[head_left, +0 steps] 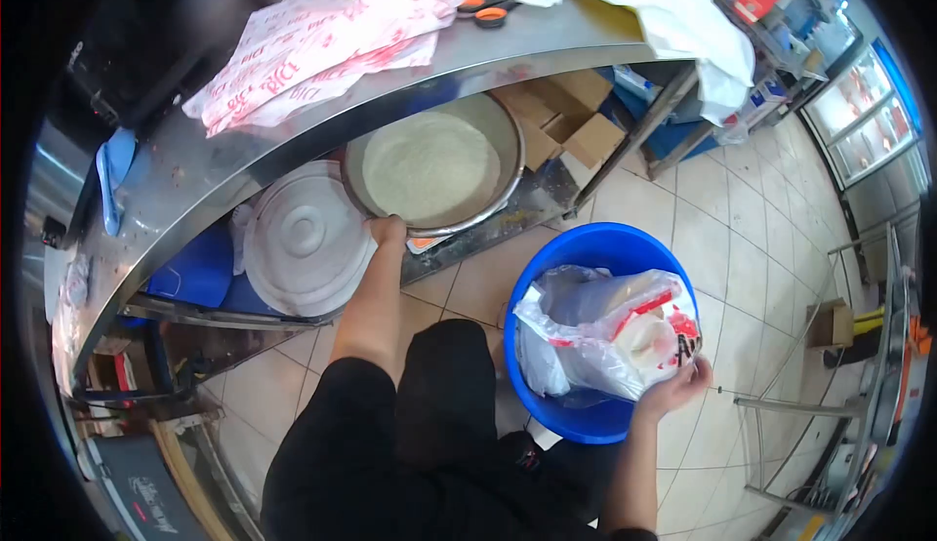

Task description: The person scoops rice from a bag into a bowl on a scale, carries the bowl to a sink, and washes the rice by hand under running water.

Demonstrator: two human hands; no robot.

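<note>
A large metal bowl [514, 136] of pale, grainy powder sits on the shelf under the steel counter. My left hand [388, 230] is closed on its near rim, with the fingertips partly hidden. Lower right, a blue bucket [522, 385] stands on the tiled floor. Inside it lies a clear plastic bag [586, 341] along with a white bag [683, 324] printed in red and black. My right hand [676, 390] grips the edge of the printed bag at the bucket's right side. What the bags contain is not plain.
A round white lid [283, 258] leans beside the bowl. Open cardboard boxes [571, 117] lie to the bowl's right. Above, the steel counter [322, 102] holds printed pink-and-white sheets [312, 48] and orange-handled scissors [490, 17]. A metal rack [800, 403] stands at the right.
</note>
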